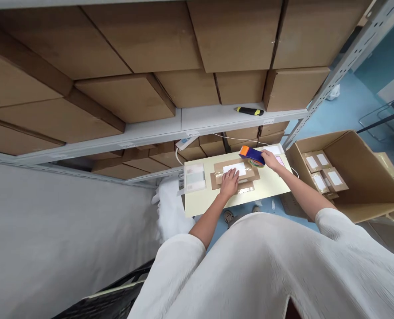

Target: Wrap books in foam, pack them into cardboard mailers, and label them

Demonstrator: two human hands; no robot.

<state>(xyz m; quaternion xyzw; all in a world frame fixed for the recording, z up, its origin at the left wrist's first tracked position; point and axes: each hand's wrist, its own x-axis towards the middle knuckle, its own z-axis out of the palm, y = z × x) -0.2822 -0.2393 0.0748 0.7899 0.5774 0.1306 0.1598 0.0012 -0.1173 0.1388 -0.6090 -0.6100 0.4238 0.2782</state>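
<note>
My left hand (229, 182) lies with its fingers spread on a flat cardboard package (219, 169) that carries a white label (235, 169). Another brown cardboard piece (214, 181) shows underneath, with shiny clear tape along its near edge. In my right hand (270, 159) is a blue and orange tape dispenser (254, 154), its orange end over the package's upper right corner. A roll of tape sits at the dispenser's underside. Whether tape runs from it to the package, I cannot make out.
On the pale yellow table (197, 204), a clear plastic box (194, 177) stands left and a phone (279, 161) lies right. A large open carton (379, 177) with several labelled packages stands right. A utility knife (249, 110) rests on the shelf (210, 116) among boxes.
</note>
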